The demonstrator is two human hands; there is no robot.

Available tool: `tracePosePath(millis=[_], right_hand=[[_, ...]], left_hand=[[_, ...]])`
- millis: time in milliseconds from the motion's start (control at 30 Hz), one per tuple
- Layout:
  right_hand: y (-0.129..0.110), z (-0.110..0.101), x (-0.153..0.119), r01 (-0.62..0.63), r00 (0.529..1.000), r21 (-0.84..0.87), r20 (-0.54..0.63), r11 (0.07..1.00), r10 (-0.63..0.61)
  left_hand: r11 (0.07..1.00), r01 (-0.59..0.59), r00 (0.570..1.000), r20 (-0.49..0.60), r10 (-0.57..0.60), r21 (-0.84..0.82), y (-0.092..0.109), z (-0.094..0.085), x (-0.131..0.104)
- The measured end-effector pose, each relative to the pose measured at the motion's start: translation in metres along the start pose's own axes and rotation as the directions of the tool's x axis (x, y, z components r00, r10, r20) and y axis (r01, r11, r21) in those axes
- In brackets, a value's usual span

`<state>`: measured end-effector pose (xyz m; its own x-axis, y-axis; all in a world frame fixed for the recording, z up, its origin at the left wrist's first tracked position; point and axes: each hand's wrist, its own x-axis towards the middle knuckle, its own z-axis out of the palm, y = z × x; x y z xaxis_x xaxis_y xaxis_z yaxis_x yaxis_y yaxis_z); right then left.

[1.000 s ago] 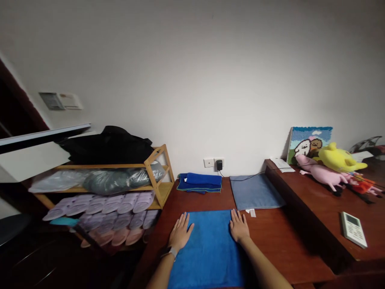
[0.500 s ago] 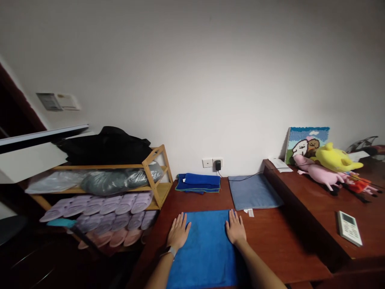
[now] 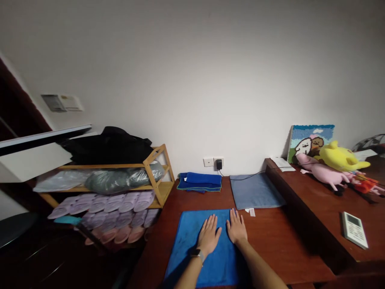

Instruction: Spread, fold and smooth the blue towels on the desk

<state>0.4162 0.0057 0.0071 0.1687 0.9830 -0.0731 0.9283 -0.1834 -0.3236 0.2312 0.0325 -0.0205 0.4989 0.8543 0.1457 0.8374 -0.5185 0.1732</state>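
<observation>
A bright blue cloth (image 3: 188, 237) lies spread flat on the reddish-brown table (image 3: 270, 237). My left hand (image 3: 208, 236) rests palm down on the middle of the cloth, fingers stretched out, with a watch on the wrist. Flat on the cloth's right edge is my right hand (image 3: 236, 228), its fingers pointing toward the wall. Neither hand grips anything. Behind them, a folded dark blue cloth (image 3: 203, 180) and a grey-blue cloth (image 3: 255, 192) with a white tag lie along the wall.
On the left, a wooden rack (image 3: 162, 192) holds slippers, plastic-wrapped items and a black bag (image 3: 111, 146). To the right, a raised surface bears plush toys (image 3: 339, 156), a picture (image 3: 313, 140) and a white remote-like device (image 3: 355, 229). A black cord runs from the wall plug (image 3: 219, 163).
My left hand has moved right, from the cloth's left edge to its middle. My right hand stays at the right edge. The view has shifted slightly.
</observation>
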Motion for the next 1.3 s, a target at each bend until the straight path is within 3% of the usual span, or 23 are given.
tracePosePath(millis=[200, 300, 467, 700, 800, 867, 933, 1033, 1133, 1200, 1300], right_hand=[[0.002, 0.004, 0.001, -0.007, 1.0, -0.008, 0.006, 1.0, 0.007], [0.0, 0.002, 0.002, -0.016, 1.0, -0.025, 0.011, 1.0, 0.016], [-0.002, -0.007, -0.005, -0.014, 0.999, -0.065, 0.052, 0.998, 0.017], [0.011, 0.006, -0.056, -0.073, 0.997, -0.029, 0.028, 0.997, 0.074], [0.012, 0.009, -0.07, -0.048, 0.998, -0.027, 0.036, 0.998, 0.049], [0.01, 0.008, -0.073, -0.029, 1.0, -0.033, 0.007, 0.999, 0.029], [0.006, 0.007, -0.074, -0.009, 1.0, -0.044, -0.018, 0.999, 0.008], [0.001, 0.009, -0.072, -0.009, 1.0, -0.042, -0.009, 0.999, 0.008], [-0.001, 0.013, -0.072, -0.018, 1.0, -0.024, -0.014, 1.0, 0.017], [0.001, 0.014, -0.072, -0.002, 1.0, -0.019, -0.023, 1.0, 0.002], [0.002, 0.011, -0.074, 0.034, 0.999, -0.029, -0.016, 0.999, -0.034]], left_hand=[[0.973, 0.209, 0.978, -0.044, -0.206, 0.094, -0.102, -0.021, -0.048], [0.961, 0.257, 0.963, -0.103, -0.247, 0.097, -0.132, -0.02, -0.067], [0.957, 0.282, 0.955, -0.106, -0.275, 0.059, -0.136, -0.015, -0.071], [0.956, 0.28, 0.956, -0.116, -0.269, 0.091, -0.135, -0.02, -0.064], [0.948, 0.296, 0.947, -0.165, -0.276, 0.114, -0.122, -0.022, -0.061], [0.952, 0.286, 0.942, -0.216, -0.258, 0.11, -0.098, -0.023, -0.057], [0.972, 0.212, 0.954, -0.237, -0.184, 0.099, -0.061, -0.021, -0.051], [0.998, 0.016, 0.983, -0.184, -0.004, 0.064, 0.001, -0.014, -0.037], [0.997, -0.069, 0.992, -0.104, 0.071, 0.025, 0.047, -0.007, -0.024], [0.998, -0.057, 0.997, -0.042, 0.057, 0.01, 0.061, -0.004, -0.021], [0.999, -0.038, 0.999, 0.009, 0.038, -0.001, 0.06, -0.003, -0.025]])
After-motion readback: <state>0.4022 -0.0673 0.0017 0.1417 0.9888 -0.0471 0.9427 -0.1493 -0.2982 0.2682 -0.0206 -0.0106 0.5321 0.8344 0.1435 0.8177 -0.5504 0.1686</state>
